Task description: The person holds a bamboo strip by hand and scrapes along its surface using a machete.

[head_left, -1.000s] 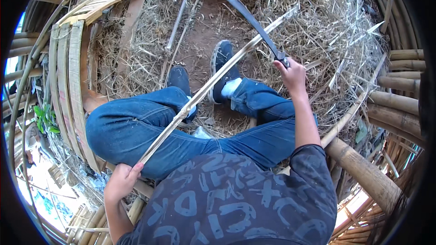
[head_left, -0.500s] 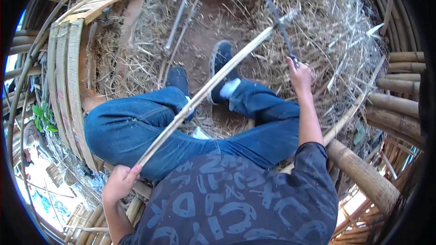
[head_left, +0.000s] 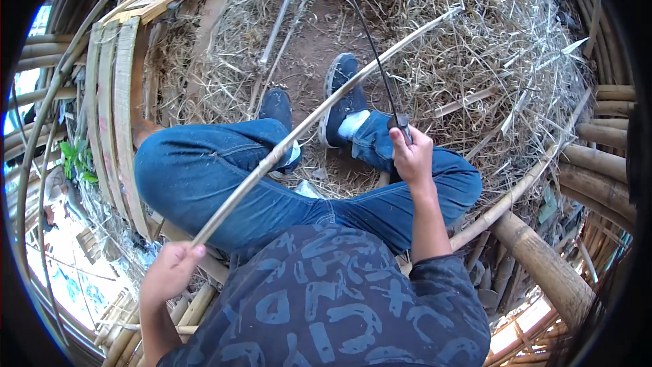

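Note:
My left hand (head_left: 171, 270) is closed round the near end of a long pale bamboo strip (head_left: 272, 156). The strip slants up and to the right across my lap, its far end over the straw. My right hand (head_left: 413, 155) grips the dark handle of a machete (head_left: 370, 41) in a fist, thumb along the top. Its long thin blade points away from me and a little left, seen nearly edge-on. The blade crosses the strip in view, past my right foot; whether they touch I cannot tell.
Dry straw and shavings (head_left: 448, 75) cover the ground around my shoes. A wooden slatted crate (head_left: 109, 109) stands at my left. Several bamboo sticks (head_left: 285, 10) lie ahead. A thick bamboo pole (head_left: 543, 265) is at my right, beside a bamboo wall (head_left: 598, 156).
My right hand has drawn back toward me and left with the machete, and the blade has turned more edge-on. My left hand, still holding the strip, has shifted slightly left and lower.

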Tool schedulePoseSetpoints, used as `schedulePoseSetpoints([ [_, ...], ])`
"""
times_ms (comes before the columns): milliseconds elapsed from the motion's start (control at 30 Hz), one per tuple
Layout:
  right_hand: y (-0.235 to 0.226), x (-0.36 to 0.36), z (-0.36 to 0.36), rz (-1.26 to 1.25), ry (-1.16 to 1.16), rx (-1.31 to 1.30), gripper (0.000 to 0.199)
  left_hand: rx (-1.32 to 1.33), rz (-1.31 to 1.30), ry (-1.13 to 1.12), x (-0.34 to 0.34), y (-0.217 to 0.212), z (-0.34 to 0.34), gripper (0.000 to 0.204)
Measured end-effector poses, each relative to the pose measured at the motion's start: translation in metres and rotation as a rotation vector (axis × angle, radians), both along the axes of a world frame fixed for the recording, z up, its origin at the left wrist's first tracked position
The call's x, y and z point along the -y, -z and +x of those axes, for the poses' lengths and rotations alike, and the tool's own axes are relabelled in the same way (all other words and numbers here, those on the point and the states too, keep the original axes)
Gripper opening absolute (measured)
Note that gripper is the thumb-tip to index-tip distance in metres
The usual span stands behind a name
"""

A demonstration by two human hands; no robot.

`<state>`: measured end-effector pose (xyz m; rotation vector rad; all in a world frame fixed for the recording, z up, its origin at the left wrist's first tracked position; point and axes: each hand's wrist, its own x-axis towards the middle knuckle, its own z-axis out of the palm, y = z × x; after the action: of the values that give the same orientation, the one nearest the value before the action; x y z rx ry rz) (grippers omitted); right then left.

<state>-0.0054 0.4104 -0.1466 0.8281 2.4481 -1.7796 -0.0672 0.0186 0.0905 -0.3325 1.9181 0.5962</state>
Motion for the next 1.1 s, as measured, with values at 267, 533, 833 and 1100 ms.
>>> schedulePoseSetpoints([
  [267, -0.044, 0.039, 0.009, -0.373, 0.012, -0.139, 0.038, -0.694, -0.379, 0.458, -0.036, -0.03, -0.005, 0.034],
  [533, -0.062, 0.052, 0.0, -0.384, -0.102, -0.21, 0.031, -0.761, -0.248, 0.473, -0.032, -0.028, 0.015, 0.029],
  [833, -0.046, 0.084, -0.013, -0.267, -0.136, -0.127, 0.051, -0.592, -0.158, 0.553, -0.028, -0.016, -0.001, 0.04],
  [1100, -0.056, 0.081, -0.028, -0.024, -0.21, -0.104, 0.052, -0.613, -0.101, 0.539, -0.023, -0.002, -0.006, 0.035],
])
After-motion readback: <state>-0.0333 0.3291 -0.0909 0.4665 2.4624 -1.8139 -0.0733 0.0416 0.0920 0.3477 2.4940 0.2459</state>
